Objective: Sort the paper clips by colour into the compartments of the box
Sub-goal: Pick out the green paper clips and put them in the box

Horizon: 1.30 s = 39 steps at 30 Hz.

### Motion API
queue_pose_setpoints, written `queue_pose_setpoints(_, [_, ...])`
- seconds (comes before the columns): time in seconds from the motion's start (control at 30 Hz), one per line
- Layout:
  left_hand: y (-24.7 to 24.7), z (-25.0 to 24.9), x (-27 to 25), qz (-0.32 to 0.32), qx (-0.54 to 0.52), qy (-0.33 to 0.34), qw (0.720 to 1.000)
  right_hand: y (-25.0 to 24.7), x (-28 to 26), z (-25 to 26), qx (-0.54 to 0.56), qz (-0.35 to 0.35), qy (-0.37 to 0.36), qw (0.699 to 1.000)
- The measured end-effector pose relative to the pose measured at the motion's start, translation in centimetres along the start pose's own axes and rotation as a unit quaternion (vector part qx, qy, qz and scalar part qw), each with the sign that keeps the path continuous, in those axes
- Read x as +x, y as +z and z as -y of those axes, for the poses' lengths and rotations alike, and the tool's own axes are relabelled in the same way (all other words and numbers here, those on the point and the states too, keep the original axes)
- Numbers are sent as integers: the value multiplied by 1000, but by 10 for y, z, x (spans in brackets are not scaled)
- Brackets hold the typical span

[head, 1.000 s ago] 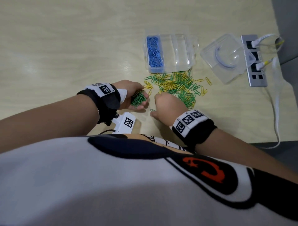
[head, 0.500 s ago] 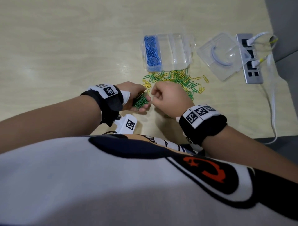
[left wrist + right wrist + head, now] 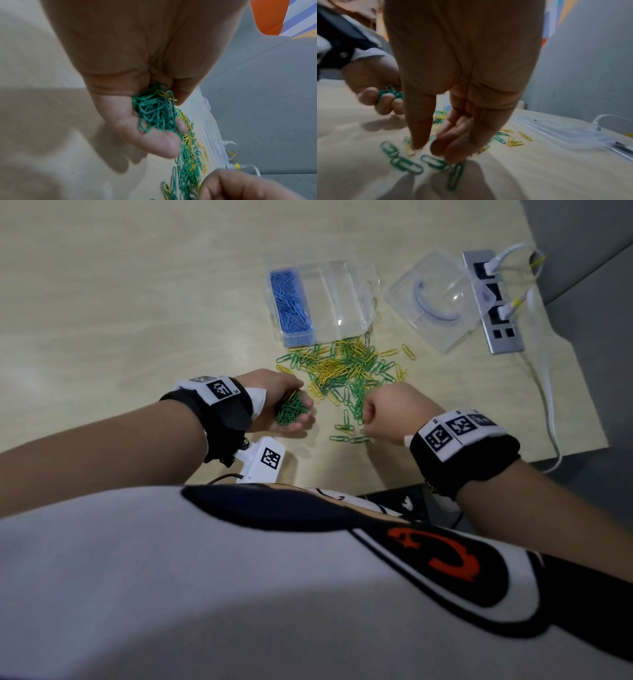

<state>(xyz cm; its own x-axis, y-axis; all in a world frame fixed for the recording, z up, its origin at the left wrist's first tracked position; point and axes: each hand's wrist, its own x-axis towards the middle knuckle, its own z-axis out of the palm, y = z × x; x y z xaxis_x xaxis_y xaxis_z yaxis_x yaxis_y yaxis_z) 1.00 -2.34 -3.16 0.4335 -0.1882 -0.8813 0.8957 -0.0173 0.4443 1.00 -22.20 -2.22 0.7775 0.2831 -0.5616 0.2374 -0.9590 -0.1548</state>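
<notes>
the paper clips lie in a mixed green and yellow pile on the table, just in front of the clear box. to the left of the pile, the left hand is cupped palm up, with its fingers curled around a bunch of green clips. a bit of yellow shows in the bunch. the blue clips fill the left part of the box. at the near edge of the pile, the right hand points down. its thumb and fingers are bent close together and touch loose green clips on the table. it is too blurry to tell if it pinches one. right of the box lies a clear lid, then a grey power strip with white cables.
</notes>
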Motion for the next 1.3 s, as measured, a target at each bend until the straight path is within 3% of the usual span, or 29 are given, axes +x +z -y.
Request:
queue_pose_setpoints(0.1, [1,-1,-1,2,15,1,1000,16,-4,2,-56,25,23,998])
queue_pose_setpoints(0.37, [0,-3,-1,-7,30,-4,1000,28,4,9,81,-61,-37,994])
queue_pose_setpoints(0.53, [-1,-4,-1,-3,15,-8,1000,36,10,16,4,-88,-100,991])
queue_pose_setpoints(0.77, [-1,-6,-1,8,3,-7,1000,31,14,17,-21,-119,-96,988])
queue_pose_setpoints(0.87, [-1,-5,-1,23,-3,-8,1000,18,14,20,53,-152,-96,982])
queue_pose_setpoints(0.97, [-1,-4,1,53,1,-18,998,5,16,32,154,-210,-123,957])
queue_pose_setpoints(1.1, [3,-7,3,53,-17,-16,998,-2,19,45,157,-187,-165,956])
queue_pose_setpoints(1.2, [4,-9,-2,90,13,-19,996,-2,21,46,129,-185,-150,963])
queue_pose_setpoints(1.3, [5,-10,-4,88,18,-24,996,-3,23,47,120,-181,-148,965])
